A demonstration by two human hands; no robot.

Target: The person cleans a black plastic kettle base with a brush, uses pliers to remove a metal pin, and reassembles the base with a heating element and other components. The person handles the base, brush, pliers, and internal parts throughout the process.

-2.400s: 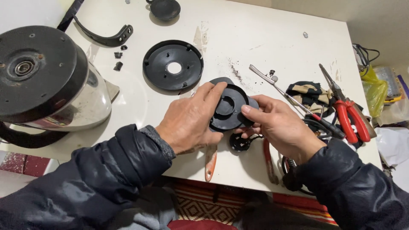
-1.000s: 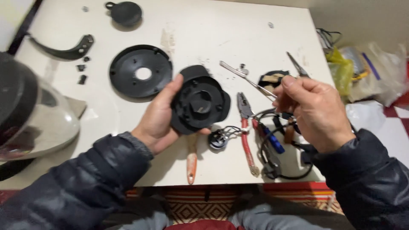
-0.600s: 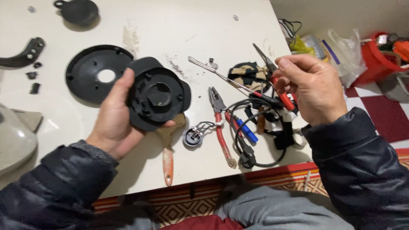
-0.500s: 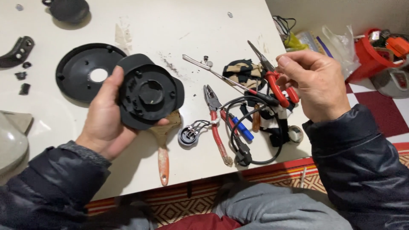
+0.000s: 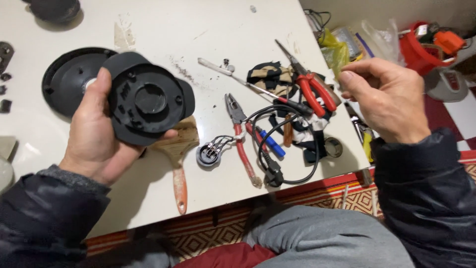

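Beside table edge (image 5: 277,191), red bucket (image 5: 419,47) of tools.

A white table (image 5: 163,25), scuffed and dusted with dark grit, carries a round black plastic base plate (image 5: 67,82) at the left. A wooden-handled paintbrush (image 5: 179,164), a small round connector with wires (image 5: 208,154), combination pliers (image 5: 240,139), a black power cord (image 5: 292,149), a long screwdriver (image 5: 248,84) and red-handled needle-nose pliers (image 5: 310,84) lie scattered toward the right edge.

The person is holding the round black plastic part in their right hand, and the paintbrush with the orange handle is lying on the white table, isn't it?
Not quite. In the head view the round black plastic part sits in the left hand, not the right. The right hand is raised, fingers pinched, apart from it. The paintbrush with the orange handle does lie on the white table.
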